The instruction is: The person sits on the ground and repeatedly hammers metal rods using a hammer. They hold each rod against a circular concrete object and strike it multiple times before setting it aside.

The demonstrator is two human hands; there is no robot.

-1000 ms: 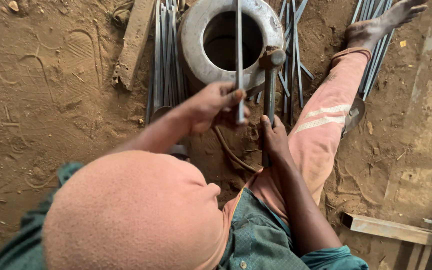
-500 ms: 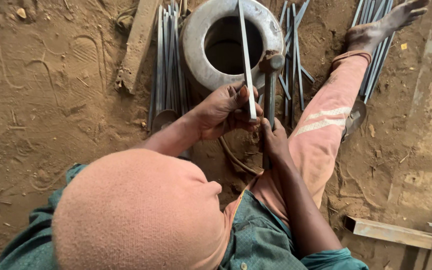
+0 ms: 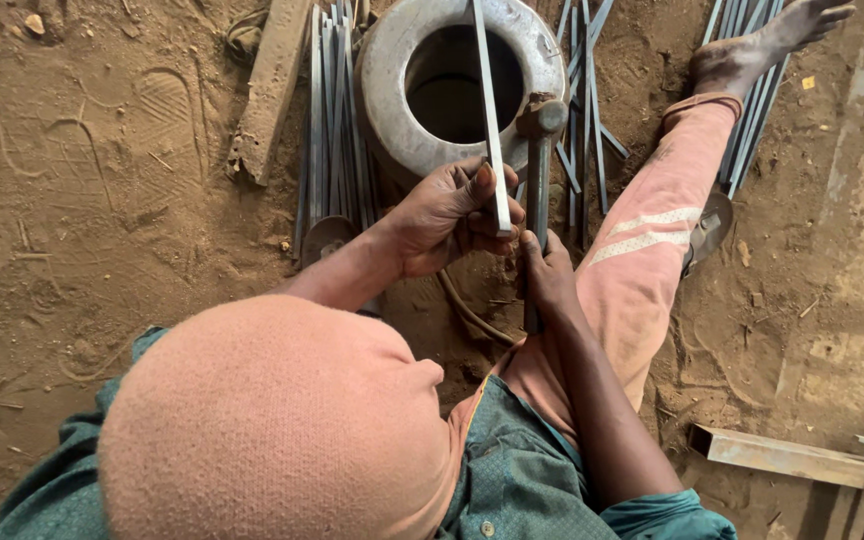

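My left hand [image 3: 449, 215] grips a long flat metal strip [image 3: 488, 110] that reaches away from me across the mouth of a thick metal ring [image 3: 389, 80] standing on the dirt. My right hand [image 3: 549, 278] holds the handle of a hammer [image 3: 538, 150], whose head sits right beside the strip over the ring's near rim. My head in a pink cap fills the lower left of the view.
Bundles of metal strips [image 3: 330, 120] lie left and right of the ring. My outstretched leg in pink trousers [image 3: 652, 240] ends in a bare foot [image 3: 762, 45] on more strips. A wooden block [image 3: 270, 85] lies at upper left, a metal bar [image 3: 782, 458] at lower right.
The strip has tilted from upright to leaning slightly left at its far end. My left hand shifted a little along it; the hammer stayed close beside it.
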